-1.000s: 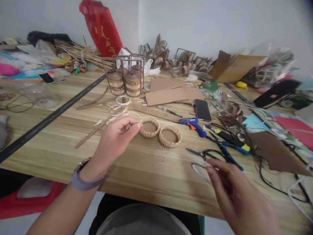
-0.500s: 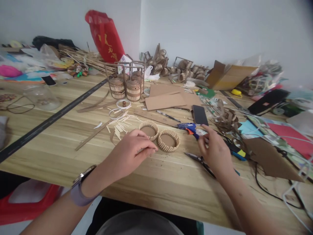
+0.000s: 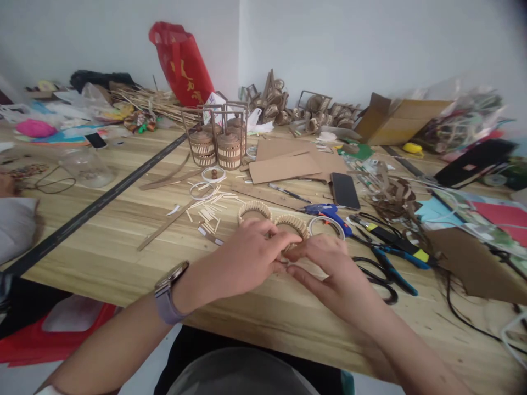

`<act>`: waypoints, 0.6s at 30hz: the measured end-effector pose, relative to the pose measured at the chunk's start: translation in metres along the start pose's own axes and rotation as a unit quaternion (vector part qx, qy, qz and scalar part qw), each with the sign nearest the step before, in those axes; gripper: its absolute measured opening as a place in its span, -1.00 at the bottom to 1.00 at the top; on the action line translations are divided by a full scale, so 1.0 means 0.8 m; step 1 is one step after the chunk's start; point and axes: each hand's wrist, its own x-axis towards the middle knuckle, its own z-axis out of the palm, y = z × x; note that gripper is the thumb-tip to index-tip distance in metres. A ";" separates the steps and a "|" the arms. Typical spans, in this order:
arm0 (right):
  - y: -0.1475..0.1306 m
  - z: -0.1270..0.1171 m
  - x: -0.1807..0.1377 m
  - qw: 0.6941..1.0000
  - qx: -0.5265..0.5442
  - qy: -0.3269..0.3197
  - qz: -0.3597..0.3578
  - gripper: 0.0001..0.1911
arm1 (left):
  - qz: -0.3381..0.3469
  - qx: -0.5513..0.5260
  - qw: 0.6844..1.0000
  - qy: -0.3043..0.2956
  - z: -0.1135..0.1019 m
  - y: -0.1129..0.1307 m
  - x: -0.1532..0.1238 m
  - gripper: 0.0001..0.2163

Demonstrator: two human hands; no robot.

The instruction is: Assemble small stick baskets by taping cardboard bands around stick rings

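Observation:
Two round cups walled with short bamboo sticks stand side by side: the left cup (image 3: 254,208) and the right cup (image 3: 297,221). My left hand (image 3: 251,255) is closed at the near side of the right cup, thumb and index finger pinched. From the other side my right hand (image 3: 329,266) meets it there, its fingertips also brought together. Something small and dark shows between the fingertips, too hidden to name. Behind my right hand lie a blue glue gun (image 3: 325,210) and a white ring (image 3: 316,223). Scissors (image 3: 381,285) lie beside that hand, their blades hidden.
Loose bamboo sticks (image 3: 212,206) are scattered left of the cups. Farther back stand lidded baskets in a frame (image 3: 229,151), near cardboard sheets (image 3: 284,167). A phone (image 3: 345,191), blue-handled pliers (image 3: 397,271) and a cutter (image 3: 387,237) lie to the right.
My right hand has left the glue gun and moved left to the right cup. My left hand has shifted right to meet it. The view has turned slightly left.

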 end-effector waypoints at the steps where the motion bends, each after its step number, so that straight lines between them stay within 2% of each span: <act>1: -0.005 0.002 0.001 0.999 0.035 -0.011 0.009 -0.92 | 0.013 0.011 1.000 0.003 -0.001 0.002 0.002 -0.70; 3: -0.009 0.010 0.001 0.994 0.102 0.004 0.039 -0.89 | 0.032 0.032 0.998 0.037 -0.004 0.007 0.002 -0.72; 5: -0.006 0.020 -0.001 0.974 0.197 0.054 0.096 -0.89 | 0.034 0.050 0.990 0.124 -0.009 0.015 -0.003 -0.73; 6: -0.005 0.025 -0.002 0.953 0.256 0.085 0.135 -0.90 | 0.029 0.055 0.981 0.182 -0.010 0.020 -0.007 -0.72; 8: -0.005 0.037 -0.004 0.888 0.377 0.149 0.217 -0.88 | 0.005 0.035 0.956 0.292 -0.005 0.028 -0.018 -0.74; 9: -0.007 0.042 -0.004 0.851 0.429 0.174 0.250 -0.85 | -0.010 -0.001 0.948 0.317 0.001 0.031 -0.023 -0.76; 10: -0.009 0.048 -0.005 0.816 0.470 0.193 0.275 -0.82 | -0.030 -0.048 0.947 0.317 0.008 0.033 -0.028 -0.77; 11: -0.012 0.053 -0.006 0.788 0.502 0.206 0.291 -0.78 | -0.061 -0.101 0.950 0.289 0.017 0.034 -0.031 -0.77; 13: -0.018 0.061 -0.008 0.753 0.539 0.219 0.307 -0.75 | -0.119 -0.207 0.941 0.240 0.036 0.034 -0.034 -0.71; 15: -0.024 0.067 -0.011 0.742 0.548 0.222 0.317 -0.74 | -0.121 -0.260 0.926 0.247 0.050 0.032 -0.032 -0.70; 18: -0.033 0.073 -0.015 0.749 0.539 0.213 0.322 -0.75 | -0.136 -0.295 0.903 0.282 0.058 0.032 -0.024 -0.75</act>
